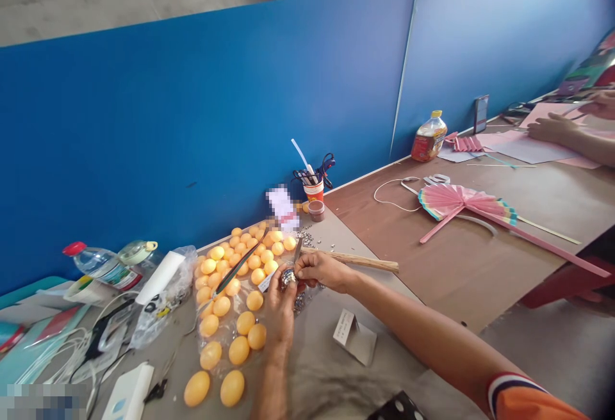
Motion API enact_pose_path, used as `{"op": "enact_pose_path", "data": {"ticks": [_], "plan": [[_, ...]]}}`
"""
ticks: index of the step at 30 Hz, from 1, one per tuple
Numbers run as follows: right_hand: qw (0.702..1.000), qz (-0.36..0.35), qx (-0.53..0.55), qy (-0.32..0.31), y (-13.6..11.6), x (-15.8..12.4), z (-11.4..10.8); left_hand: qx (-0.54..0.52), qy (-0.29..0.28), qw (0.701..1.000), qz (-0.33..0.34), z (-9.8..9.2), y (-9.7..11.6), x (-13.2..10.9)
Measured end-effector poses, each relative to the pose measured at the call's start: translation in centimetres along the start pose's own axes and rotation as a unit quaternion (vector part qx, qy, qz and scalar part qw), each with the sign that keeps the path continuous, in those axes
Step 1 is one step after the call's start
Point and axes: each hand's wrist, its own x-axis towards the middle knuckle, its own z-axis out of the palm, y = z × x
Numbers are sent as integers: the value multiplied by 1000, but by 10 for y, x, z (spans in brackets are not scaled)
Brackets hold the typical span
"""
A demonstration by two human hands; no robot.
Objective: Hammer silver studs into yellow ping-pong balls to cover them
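My left hand [280, 308] has its fingers wrapped round a small ball covered in shiny silver pieces [288, 277]. Against the ball's right side, the fingers of my right hand [323, 271] are pinched together; anything between them is too small to make out. Many orange ping-pong balls [239, 350] lie to the left of my hands, some on clear plastic. Loose silver studs [307, 241] are scattered just beyond my hands, with more below them [300, 305]. Behind my right hand lies a hammer with a wooden handle [365, 260].
A small open box [355, 337] sits right of my hands. At the partition stand a cup of pens [314, 189] and a small round tub [316, 210]. Bottles and cables [62, 356] crowd the left. A pink paper fan [464, 199] and another person's hands [557, 129] are at right.
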Motion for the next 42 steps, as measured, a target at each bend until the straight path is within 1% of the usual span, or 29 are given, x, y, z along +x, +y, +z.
{"op": "enact_pose_path", "data": {"ticks": [4,10,16,22,28,32,37,42], "plan": [[1000,3,-8,2,1,1,-1,41,1,999,6,-4,-5,2],[999,24,-17,20,2,2,-2,93,-15,995,20,-3,4,-2],[999,26,-22,8,-3,-2,-1,133,-27,990,37,-1,8,-3],[998,25,-47,30,-5,-3,3,177,-24,983,45,-2,9,-4],[996,47,-48,50,-5,-2,7,223,-27,972,66,-2,6,-4],[995,52,-53,72,-2,-2,8,225,-27,971,75,-1,5,-4],[996,49,-32,70,5,0,9,218,-5,973,76,0,5,-6],[996,41,-24,78,12,3,9,198,-9,977,78,0,1,-7]]}}
